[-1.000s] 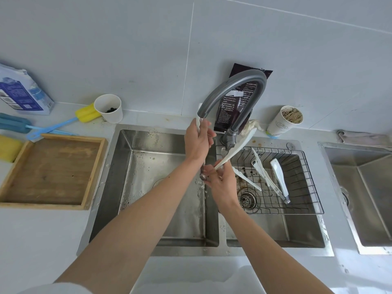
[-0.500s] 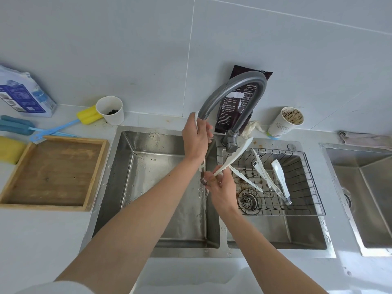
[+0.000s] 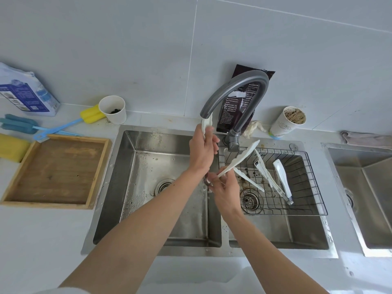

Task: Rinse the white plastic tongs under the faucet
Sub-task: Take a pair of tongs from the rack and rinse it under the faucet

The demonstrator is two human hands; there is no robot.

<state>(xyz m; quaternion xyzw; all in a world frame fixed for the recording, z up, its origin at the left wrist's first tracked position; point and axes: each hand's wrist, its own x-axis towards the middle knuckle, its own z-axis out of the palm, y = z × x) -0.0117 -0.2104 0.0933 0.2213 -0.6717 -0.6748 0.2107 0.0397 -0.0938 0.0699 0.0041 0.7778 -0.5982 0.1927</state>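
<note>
Both my hands hold one pair of white plastic tongs [image 3: 240, 159] spread wide under the grey curved faucet [image 3: 230, 90]. My left hand [image 3: 202, 149] is wrapped around one arm of the tongs, whose tip reaches up to the faucet's outlet. My right hand [image 3: 222, 187] pinches the hinge end, and the other arm slants up to the right over the wire rack. Water runs down near the hinge between my hands.
A double steel sink [image 3: 127, 187] lies below; its right basin holds a wire rack [image 3: 307, 187] with more white tongs [image 3: 283, 179]. A wooden tray [image 3: 55, 170], bottle brushes, sponge and paper cup [image 3: 113, 109] sit left; a dark pouch and stained cup [image 3: 287, 122] behind.
The free arm of the tongs has dropped lower to the right, and my right hand has shifted slightly down. My left hand keeps its grip near the outlet.
</note>
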